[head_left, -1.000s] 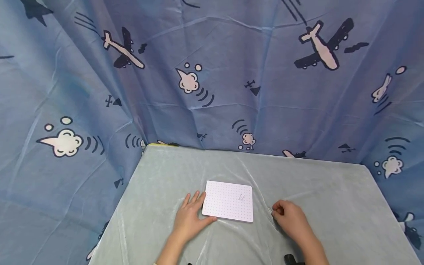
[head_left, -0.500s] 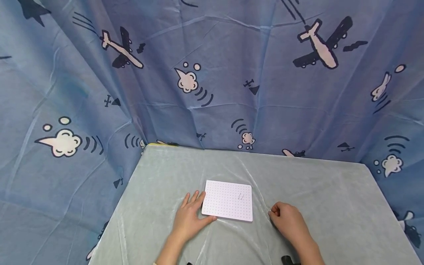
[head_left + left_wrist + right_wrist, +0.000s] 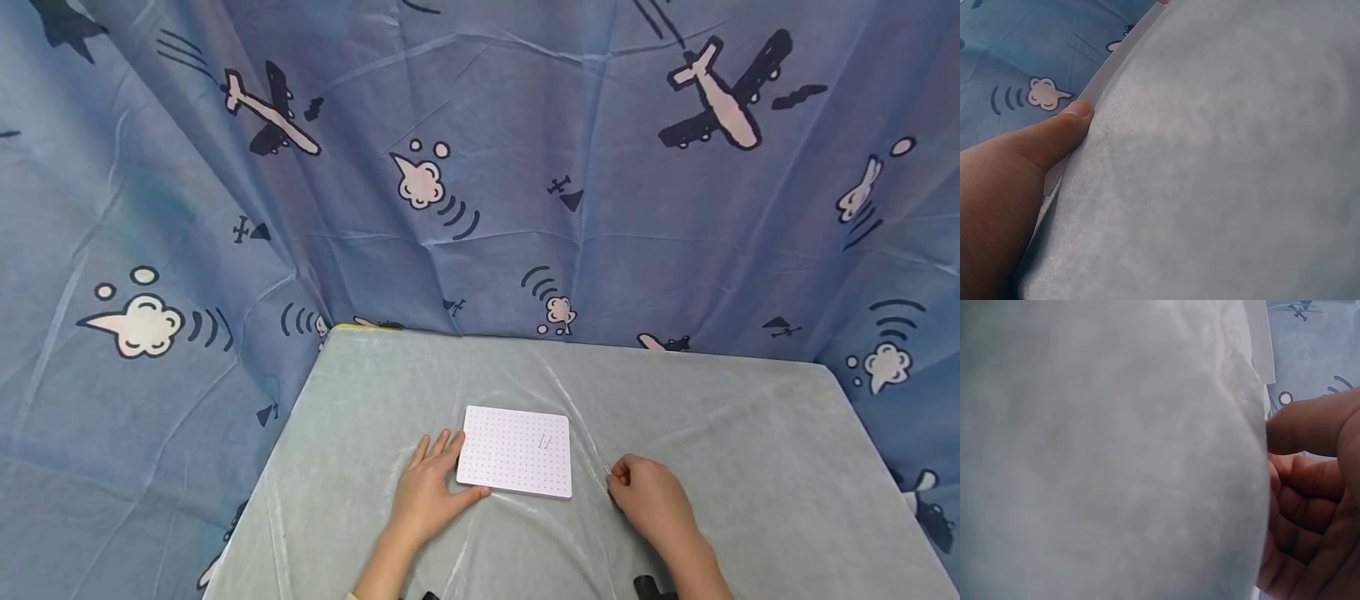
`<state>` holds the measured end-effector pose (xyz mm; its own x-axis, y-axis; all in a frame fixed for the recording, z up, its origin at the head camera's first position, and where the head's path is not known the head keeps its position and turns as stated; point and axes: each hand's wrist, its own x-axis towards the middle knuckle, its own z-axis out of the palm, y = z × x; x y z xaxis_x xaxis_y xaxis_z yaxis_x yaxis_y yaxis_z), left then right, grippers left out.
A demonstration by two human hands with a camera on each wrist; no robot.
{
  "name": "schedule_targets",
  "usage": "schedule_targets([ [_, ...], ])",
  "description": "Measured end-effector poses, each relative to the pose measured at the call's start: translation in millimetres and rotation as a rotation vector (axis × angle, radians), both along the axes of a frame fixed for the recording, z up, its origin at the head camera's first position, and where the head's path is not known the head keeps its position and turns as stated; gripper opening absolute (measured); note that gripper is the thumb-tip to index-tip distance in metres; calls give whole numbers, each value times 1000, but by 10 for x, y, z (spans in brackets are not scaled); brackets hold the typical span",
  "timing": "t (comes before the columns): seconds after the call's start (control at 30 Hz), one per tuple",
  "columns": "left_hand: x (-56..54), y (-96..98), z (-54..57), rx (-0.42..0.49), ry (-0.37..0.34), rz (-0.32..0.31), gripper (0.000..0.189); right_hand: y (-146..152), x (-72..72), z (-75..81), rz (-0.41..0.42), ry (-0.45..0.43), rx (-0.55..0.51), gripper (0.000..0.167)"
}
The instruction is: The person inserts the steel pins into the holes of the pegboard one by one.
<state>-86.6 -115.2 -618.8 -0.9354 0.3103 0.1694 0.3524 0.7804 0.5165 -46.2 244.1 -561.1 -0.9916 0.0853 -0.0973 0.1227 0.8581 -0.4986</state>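
A white notepad (image 3: pixel 506 458) with a grid of small dots lies on the pale grey tablecloth, two short dark strokes near its right side. My left hand (image 3: pixel 427 493) rests beside its lower left corner, fingers spread and straight. The left index fingertip touches the pad's left edge, and the thumb (image 3: pixel 1075 112) lies along the near edge. Right of the pad, apart from it, my right hand (image 3: pixel 651 500) is low over the cloth with fingers curled. Its thumb (image 3: pixel 1310 425) and index fingertips meet at a crease; I cannot tell whether anything is pinched there.
The tablecloth (image 3: pixel 712 417) is wrinkled around the pad and toward the right hand. Behind and beside the table hangs a blue curtain (image 3: pixel 495 183) printed with planes and clouds. A small black object (image 3: pixel 649 587) shows by the right wrist at the lower edge.
My right hand has moved slightly left toward the pad, its fingertips closer together, and the nearby crease has shifted left. The left hand and pad have stayed in place.
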Motion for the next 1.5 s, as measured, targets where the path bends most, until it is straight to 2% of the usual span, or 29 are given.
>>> schedule_targets([
  [0.27,6,-1,3,7,12,-2,102,13,20,9,-31,35,-40,14],
  [0.43,9,1,10,7,-13,-3,103,37,26,-12,-45,38,-74,12],
  [0.57,9,-1,11,9,-29,0,103,58,21,-25,-48,61,-77,11],
  [0.87,7,-10,9,5,-18,0,104,52,-6,38,-57,143,-59,6],
  [1.2,-2,-21,15,2,21,-17,103,-158,-124,158,-17,239,-78,5],
  [1.5,-8,-28,25,2,18,-20,102,-441,-245,234,27,322,-167,6],
])
